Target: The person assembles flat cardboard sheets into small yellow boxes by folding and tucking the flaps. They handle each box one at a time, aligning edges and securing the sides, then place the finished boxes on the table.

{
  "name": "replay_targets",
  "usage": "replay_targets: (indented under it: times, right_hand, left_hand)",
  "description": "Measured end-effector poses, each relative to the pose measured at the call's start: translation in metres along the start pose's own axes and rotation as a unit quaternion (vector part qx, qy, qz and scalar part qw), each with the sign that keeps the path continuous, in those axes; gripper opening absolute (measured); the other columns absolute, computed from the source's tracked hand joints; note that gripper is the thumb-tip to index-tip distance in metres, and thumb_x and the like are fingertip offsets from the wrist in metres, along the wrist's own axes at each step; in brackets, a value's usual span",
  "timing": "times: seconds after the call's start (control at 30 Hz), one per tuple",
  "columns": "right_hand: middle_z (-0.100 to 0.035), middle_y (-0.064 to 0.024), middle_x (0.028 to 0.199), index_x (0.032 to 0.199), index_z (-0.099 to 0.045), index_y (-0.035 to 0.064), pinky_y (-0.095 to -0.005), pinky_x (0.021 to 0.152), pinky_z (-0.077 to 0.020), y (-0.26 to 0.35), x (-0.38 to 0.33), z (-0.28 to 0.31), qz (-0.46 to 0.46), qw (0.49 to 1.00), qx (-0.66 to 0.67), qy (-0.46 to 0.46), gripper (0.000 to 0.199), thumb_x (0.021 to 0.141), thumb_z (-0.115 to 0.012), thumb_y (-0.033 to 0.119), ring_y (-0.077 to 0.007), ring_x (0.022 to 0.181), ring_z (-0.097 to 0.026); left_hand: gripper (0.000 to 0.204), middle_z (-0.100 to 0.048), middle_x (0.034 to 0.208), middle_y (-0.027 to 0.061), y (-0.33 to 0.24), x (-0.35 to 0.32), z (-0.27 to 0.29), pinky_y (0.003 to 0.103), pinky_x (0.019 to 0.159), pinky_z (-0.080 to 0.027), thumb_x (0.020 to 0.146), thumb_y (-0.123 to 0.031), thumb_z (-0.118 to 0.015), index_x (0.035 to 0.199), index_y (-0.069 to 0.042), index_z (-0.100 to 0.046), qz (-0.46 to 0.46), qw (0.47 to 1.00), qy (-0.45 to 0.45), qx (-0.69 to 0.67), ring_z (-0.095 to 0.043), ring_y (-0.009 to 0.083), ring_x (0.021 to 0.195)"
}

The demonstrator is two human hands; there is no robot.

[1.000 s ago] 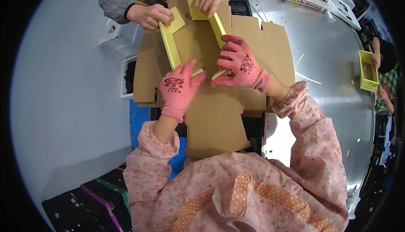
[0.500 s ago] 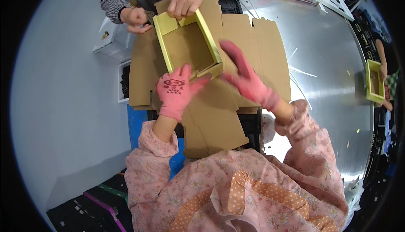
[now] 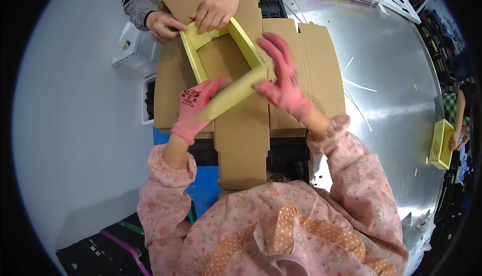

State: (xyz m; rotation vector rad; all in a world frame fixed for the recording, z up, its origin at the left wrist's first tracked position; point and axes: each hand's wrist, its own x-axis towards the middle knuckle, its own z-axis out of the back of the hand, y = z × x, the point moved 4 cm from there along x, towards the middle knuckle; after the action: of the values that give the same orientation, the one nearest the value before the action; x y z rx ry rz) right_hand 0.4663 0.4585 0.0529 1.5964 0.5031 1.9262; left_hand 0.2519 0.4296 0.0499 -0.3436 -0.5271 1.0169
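Nearest, pink floral sleeves run up to two pink-gloved hands over a flat brown cardboard sheet (image 3: 241, 125) on the steel counter (image 3: 391, 75). Left hand (image 3: 193, 107): fingers closed on the near wall of a yellow box frame (image 3: 226, 60), w/ thumb on top. Right hand (image 3: 283, 77): fingers spread open & flat against the frame's near right corner, gripping nothing. Frame sits on the cardboard, mid-sheet. Far side, a co-worker's bare hands (image 3: 216, 10) pinch its far wall.

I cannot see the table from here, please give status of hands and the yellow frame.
Left hand grips near side of yellow frame. Right hand open on its corner. Co-worker's hands hold far side.
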Motion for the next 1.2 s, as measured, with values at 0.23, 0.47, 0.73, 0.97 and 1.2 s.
replay_targets:
  times: [0.23,0.47,0.73,0.97,1.2]
  right_hand:
    - [-0.06,-0.0177,0.108,0.114,-0.058,-0.0031,-0.034,0.093,-0.044,-0.048,-0.002,-0.044,-0.237,0.941,0.225,-0.092,0.036,0.094,-0.06,0.027,-0.0233,0.106,-0.056]
    - [-0.051,-0.017,0.129,0.128,-0.052,0.0045,-0.0425,0.103,-0.0382,-0.014,0.023,-0.034,0.026,0.993,-0.114,-0.027,0.042,0.088,-0.062,0.011,-0.0317,0.119,-0.05]
    - [-0.049,-0.0137,0.135,0.131,-0.048,0.0095,-0.0475,0.114,-0.0278,-0.009,0.036,-0.014,0.186,0.86,-0.245,0.408,0.07,0.07,-0.076,0.028,-0.0311,0.132,-0.04]
    - [-0.064,-0.0079,0.083,0.102,-0.058,0.0084,-0.0411,0.11,-0.0331,-0.025,0.032,-0.022,0.212,0.821,-0.219,0.482,0.034,0.071,-0.067,0.019,-0.0245,0.092,-0.062]
    - [-0.063,-0.0066,0.08,0.101,-0.058,0.0072,-0.0398,0.102,-0.0379,-0.013,0.024,-0.045,0.184,0.867,-0.191,0.422,0.032,0.071,-0.065,0.014,-0.0239,0.089,-0.062]
  left_hand:
    - [0.053,-0.055,0.13,0.0107,0.053,-0.027,-0.022,0.031,0.098,-0.04,0.095,-0.023,-0.059,0.139,-0.001,-0.041,0.238,0.941,-0.131,-0.2,-0.049,0.0206,0.119]
    - [0.054,-0.045,0.137,0.0136,-0.027,-0.003,-0.028,0.046,0.103,-0.033,0.091,-0.02,-0.059,0.139,-0.003,-0.04,0.067,0.869,-0.478,0.103,-0.044,0.0351,0.119]
    - [0.07,-0.058,0.119,0.0097,-0.029,0.01,-0.01,0.055,0.111,-0.024,0.067,-0.05,-0.074,0.117,-0.003,-0.057,0.008,0.937,-0.182,0.3,-0.05,0.0262,0.115]
    - [0.035,-0.066,0.077,0.0106,-0.012,0.026,-0.015,0.044,0.107,-0.032,0.073,-0.04,-0.072,0.084,-0.008,-0.066,0.006,0.955,0.096,0.282,-0.062,0.0248,0.081]
    - [0.023,-0.066,0.084,0.018,-0.006,0.071,-0.003,0.036,0.08,-0.048,0.072,-0.017,-0.067,0.089,-0.002,-0.065,0.128,0.923,0.359,-0.058,-0.062,0.0319,0.082]
